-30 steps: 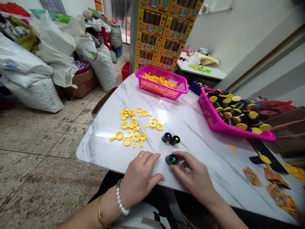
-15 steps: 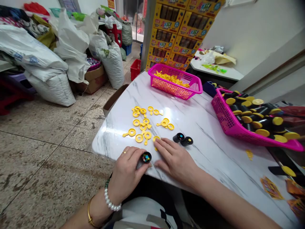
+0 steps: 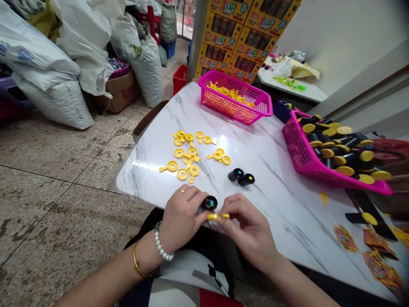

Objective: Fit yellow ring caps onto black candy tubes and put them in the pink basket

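Observation:
At the near table edge, my left hand [image 3: 184, 213] is closed around a small black cylinder [image 3: 210, 203], its open end tilted up with coloured bits inside. Right beside it, my right hand [image 3: 249, 228] pinches a yellow plastic ring with a tab [image 3: 217, 216], seen edge-on just below the cylinder's mouth. Whether ring and cylinder touch I cannot tell. Two more black cylinders [image 3: 241, 176] lie side by side beyond my right hand. Several loose yellow tabbed rings [image 3: 182, 174] are spread over the marbled white table [image 3: 153, 170] beyond my left hand.
A pink basket [image 3: 236, 113] of yellow rings stands at the back. To the right, another pink basket [image 3: 295, 157] holds many black cylinders with yellow ends. Printed wrappers [image 3: 347, 238] lie at the right. Stacked yellow boxes [image 3: 220, 30] rise behind; white sacks [image 3: 64, 94] stand on the floor.
My right hand has picked up a yellow ring from the table and brought it beside the black cylinder. My left hand has moved right with the cylinder. The view has shifted slightly.

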`<state>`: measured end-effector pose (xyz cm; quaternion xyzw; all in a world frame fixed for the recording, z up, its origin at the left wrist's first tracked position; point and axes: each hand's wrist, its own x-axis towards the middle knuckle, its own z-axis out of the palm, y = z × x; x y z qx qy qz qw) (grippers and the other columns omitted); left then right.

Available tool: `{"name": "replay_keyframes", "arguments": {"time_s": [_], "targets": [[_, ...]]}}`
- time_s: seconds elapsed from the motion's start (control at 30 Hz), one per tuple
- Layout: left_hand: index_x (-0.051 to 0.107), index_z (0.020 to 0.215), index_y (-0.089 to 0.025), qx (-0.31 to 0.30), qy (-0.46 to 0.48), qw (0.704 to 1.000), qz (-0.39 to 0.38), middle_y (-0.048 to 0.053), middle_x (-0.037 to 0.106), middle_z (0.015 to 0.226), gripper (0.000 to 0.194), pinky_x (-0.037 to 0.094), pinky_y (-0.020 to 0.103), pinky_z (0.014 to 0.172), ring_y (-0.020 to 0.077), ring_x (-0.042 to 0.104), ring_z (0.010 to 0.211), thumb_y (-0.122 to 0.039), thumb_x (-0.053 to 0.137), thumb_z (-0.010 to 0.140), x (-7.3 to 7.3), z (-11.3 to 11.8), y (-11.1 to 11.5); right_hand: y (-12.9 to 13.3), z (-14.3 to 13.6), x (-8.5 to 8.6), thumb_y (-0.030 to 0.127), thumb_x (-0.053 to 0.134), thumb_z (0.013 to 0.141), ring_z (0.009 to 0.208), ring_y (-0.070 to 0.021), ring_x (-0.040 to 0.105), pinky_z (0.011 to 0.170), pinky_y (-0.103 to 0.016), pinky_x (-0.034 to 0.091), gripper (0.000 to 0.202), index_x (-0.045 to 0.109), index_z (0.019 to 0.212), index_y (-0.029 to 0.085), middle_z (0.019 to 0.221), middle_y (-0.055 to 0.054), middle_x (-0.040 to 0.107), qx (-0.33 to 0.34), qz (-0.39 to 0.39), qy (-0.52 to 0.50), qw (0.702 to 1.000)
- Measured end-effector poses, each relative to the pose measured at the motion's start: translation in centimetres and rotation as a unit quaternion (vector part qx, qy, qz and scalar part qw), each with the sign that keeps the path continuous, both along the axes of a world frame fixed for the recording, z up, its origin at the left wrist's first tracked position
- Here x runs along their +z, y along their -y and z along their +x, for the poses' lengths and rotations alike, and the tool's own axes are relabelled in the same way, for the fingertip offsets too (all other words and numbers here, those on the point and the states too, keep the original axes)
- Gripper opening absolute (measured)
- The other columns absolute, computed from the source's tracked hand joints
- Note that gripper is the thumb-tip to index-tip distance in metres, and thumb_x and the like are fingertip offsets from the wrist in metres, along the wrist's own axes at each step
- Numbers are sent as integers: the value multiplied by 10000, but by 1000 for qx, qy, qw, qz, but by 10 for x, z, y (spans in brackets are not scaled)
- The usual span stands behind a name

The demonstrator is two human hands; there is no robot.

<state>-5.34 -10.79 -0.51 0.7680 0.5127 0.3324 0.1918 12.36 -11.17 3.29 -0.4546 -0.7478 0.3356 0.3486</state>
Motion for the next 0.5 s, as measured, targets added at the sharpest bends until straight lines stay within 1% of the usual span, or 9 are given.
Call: {"name": "replay_keyframes", "arguments": {"time_s": [0.03, 0.1, 0.17, 0.23, 0.27, 0.33, 0.4, 0.5], "targets": [[626, 1051, -183, 2, 0, 1000, 3, 62, 604, 953, 256, 464, 390, 801, 230, 512, 888, -290, 680, 825, -1, 0, 0, -7, -3, 3, 262, 652, 848, 741, -152, 556, 635, -255, 471, 123, 604, 760, 190, 772, -29, 573, -22, -43, -31, 998], [630, 1045, -185, 4, -2, 1000, 7, 60, 608, 945, 238, 462, 384, 788, 226, 510, 877, -309, 657, 844, -1, -1, 0, -20, -9, 3, 343, 690, 812, 674, -134, 535, 590, -240, 453, 202, 593, 748, 178, 731, -15, 562, -40, -138, -86, 986], [632, 1029, -188, 2, -5, 1000, 6, 54, 609, 934, 218, 459, 383, 783, 222, 510, 868, -319, 642, 854, -1, -2, 1, -28, -13, -3, 400, 709, 790, 560, -101, 487, 505, -209, 411, 271, 562, 773, 173, 650, 16, 546, -54, -238, -133, 961], [632, 1013, -188, -1, -9, 1000, 3, 51, 609, 933, 206, 456, 386, 787, 222, 509, 868, -311, 649, 849, -1, -2, 1, -30, -15, -9, 436, 720, 777, 472, -75, 424, 424, -176, 341, 324, 527, 796, 176, 570, 48, 508, -73, -301, -166, 936], [631, 1007, -187, -2, -11, 1000, 3, 50, 608, 933, 203, 455, 387, 787, 223, 509, 869, -304, 655, 844, 0, -2, 1, -30, -16, -12, 444, 722, 776, 445, -67, 399, 398, -165, 312, 338, 513, 801, 179, 544, 58, 492, -80, -317, -178, 928], [630, 999, -181, -2, -16, 1000, 0, 51, 606, 935, 194, 453, 388, 787, 225, 507, 873, -290, 658, 840, 0, -2, 1, -30, -16, -15, 441, 718, 786, 412, -61, 383, 373, -155, 300, 342, 495, 813, 183, 518, 68, 487, -81, -336, -194, 918], [631, 981, -178, -4, -16, 1000, -2, 52, 603, 930, 180, 452, 387, 788, 225, 506, 875, -290, 655, 843, 0, -2, 1, -28, -15, -17, 430, 707, 804, 389, -60, 403, 373, -155, 323, 332, 484, 825, 186, 510, 68, 511, -70, -348, -199, 913], [632, 978, -179, -5, -12, 1000, -6, 53, 598, 916, 172, 451, 386, 791, 222, 505, 872, -302, 637, 857, -1, -2, 0, -27, -13, -17, 417, 682, 835, 383, -72, 479, 407, -163, 377, 313, 471, 844, 186, 508, 61, 553, -61, -345, -198, 915]]}}
